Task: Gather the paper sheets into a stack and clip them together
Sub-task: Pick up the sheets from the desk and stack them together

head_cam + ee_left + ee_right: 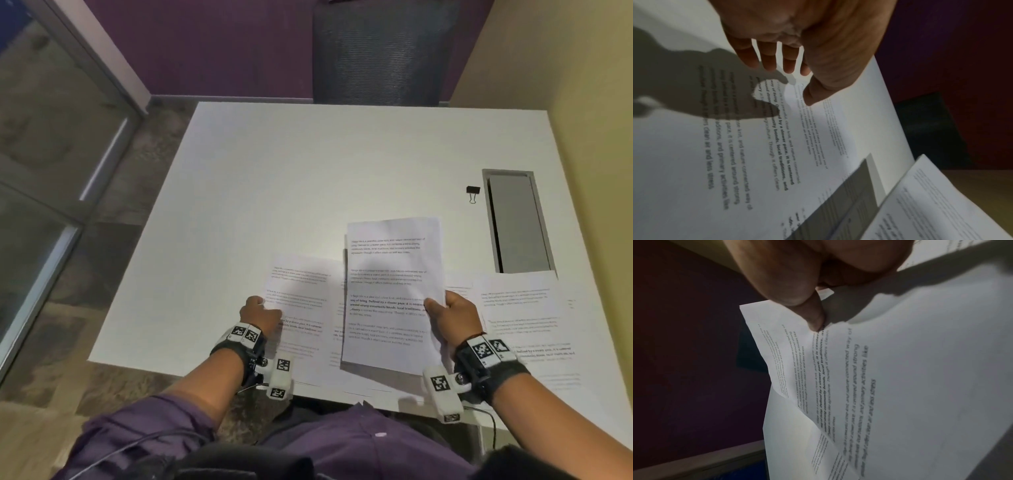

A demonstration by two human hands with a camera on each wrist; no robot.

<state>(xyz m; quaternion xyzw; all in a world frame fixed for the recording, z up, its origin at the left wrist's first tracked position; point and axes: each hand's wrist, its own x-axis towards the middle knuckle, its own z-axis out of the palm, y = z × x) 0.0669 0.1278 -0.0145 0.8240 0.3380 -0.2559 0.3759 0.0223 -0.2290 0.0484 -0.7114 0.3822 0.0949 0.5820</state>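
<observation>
Right hand (454, 317) pinches the right edge of a lifted sheet (390, 291), thumb on its printed face; left hand (262, 313) rests with fingers spread on the left sheet (301, 291) lying flat on the table (308, 171). Further sheets lie under and right of the lifted one, long axes running away from the person. The binder clip (473, 193) sits beyond the papers, nearer the right hand, just left of a recessed tray (493, 219) whose contents cannot be seen.

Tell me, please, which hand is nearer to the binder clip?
Right. The right hand, pinching lifted sheets, is below the binder clip; the left hand is farther left.
</observation>
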